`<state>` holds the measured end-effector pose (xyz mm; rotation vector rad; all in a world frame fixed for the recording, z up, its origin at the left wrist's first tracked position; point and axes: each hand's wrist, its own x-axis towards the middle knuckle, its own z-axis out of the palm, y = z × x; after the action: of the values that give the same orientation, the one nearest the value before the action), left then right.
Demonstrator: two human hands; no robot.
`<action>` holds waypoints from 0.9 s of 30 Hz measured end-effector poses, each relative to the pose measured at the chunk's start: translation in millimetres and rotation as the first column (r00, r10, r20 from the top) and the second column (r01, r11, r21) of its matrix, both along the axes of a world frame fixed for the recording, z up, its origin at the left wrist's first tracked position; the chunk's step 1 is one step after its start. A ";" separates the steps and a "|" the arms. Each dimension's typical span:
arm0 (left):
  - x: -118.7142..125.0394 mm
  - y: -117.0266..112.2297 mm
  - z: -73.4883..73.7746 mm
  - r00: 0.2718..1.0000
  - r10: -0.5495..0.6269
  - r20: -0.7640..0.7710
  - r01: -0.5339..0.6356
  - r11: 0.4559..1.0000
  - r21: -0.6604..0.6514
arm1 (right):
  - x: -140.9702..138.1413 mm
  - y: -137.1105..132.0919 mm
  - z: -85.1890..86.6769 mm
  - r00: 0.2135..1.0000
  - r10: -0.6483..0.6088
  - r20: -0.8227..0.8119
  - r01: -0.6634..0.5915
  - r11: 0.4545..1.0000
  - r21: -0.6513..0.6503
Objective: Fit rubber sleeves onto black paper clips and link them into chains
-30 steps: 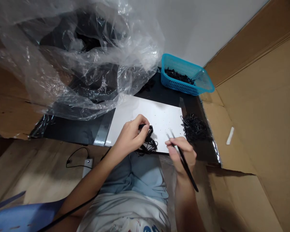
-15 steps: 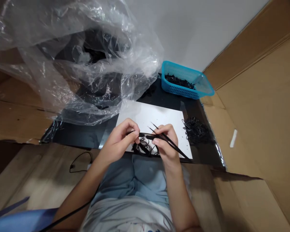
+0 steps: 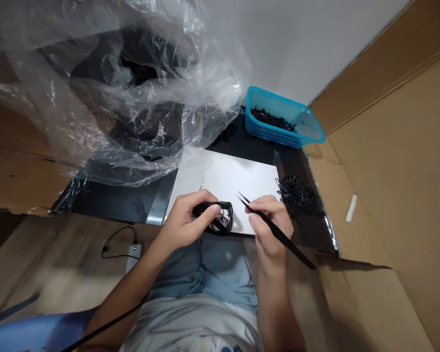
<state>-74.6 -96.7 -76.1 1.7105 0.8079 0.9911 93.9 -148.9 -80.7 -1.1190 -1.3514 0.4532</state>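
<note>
Head view, one frame.

Item 1: left hand (image 3: 187, 222), closed in a firm pinch, thumb over fingertips, on a tangle of thin black elastic loops (image 3: 223, 220). The tangle sits just over the near edge of the card, partly hidden by the fingers.

Item 2: right hand (image 3: 269, 227), in a narrow pen-style grip on slender black tweezers (image 3: 289, 244). The fine tips point up and left over the card, near the tangle but not touching it; the tips look almost closed.

Handling note, as judged from the grips: the firm pinch steadies the tangle, and the pen-style hold suits fine, controlled work with the tips.

Item 3: white rectangular card (image 3: 229, 171), flecked with small black bits.

Item 4: black flat sheet (image 3: 110, 198), under the card, with a strip of silver tape (image 3: 157, 198) along one side.

Item 5: heap of black loops (image 3: 297, 198), just right of the card.

Item 6: turquoise plastic mesh basket (image 3: 267, 131), holding black pieces, at the far edge of the black sheet.

Item 7: crumpled clear plastic sheeting (image 3: 209, 63), draped over the far left.

Item 8: brown corrugated cardboard (image 3: 385, 195), lining the right side.
</note>
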 end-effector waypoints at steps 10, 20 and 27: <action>0.7 -1.7 -9.4 0.999 0.035 -0.012 -0.033 0.994 0.108 | -6.5 -17.8 -5.8 0.988 0.133 0.082 -0.129 0.990 -0.052; -0.5 -0.4 -13.7 1.000 0.013 -0.013 -0.011 0.992 0.127 | -5.0 -18.4 -7.1 0.985 0.146 0.096 -0.129 0.978 -0.162; -3.0 -0.5 -12.3 0.998 -0.056 0.024 0.055 0.998 0.026 | -16.2 -11.9 -15.5 0.951 0.139 -0.276 -0.167 0.983 -0.080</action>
<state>-77.6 -97.1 -88.5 1.7297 0.7305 0.9866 77.7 -160.8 -96.2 -0.9975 -1.1885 0.7683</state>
